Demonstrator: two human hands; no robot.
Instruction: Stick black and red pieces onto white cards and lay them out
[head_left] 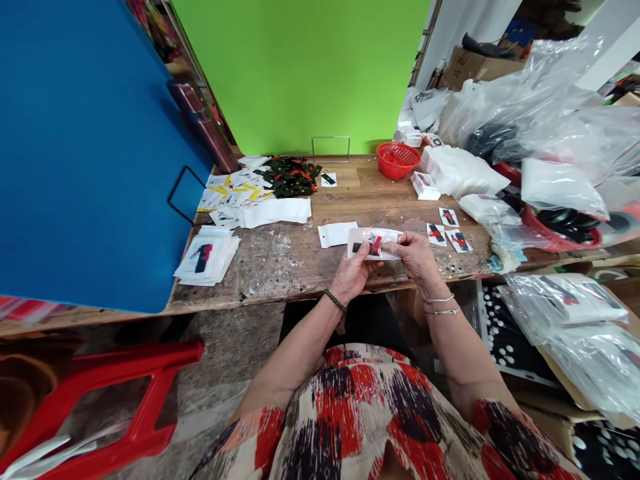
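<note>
White packet (365,236), red-and-black middle, held crosswise

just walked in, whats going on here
A person's left hand and right hand hold a small, shiny white packet with a red and black piece showing, over the front edge of a worn wooden table. A flat rectangular white packet lies to its left; farther left sits a stack of white packets.

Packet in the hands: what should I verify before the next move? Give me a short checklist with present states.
1. Left hand and right hand both on the packet: ok.
2. Red piece showing in the packet: ok.
3. Packet closed at the right hand's end: cannot tell, the hand covers it.
4. Stack of packets at left squared up: not ok, edges fan out.
5. Three cards at right apart from the right hand: ok.
</note>
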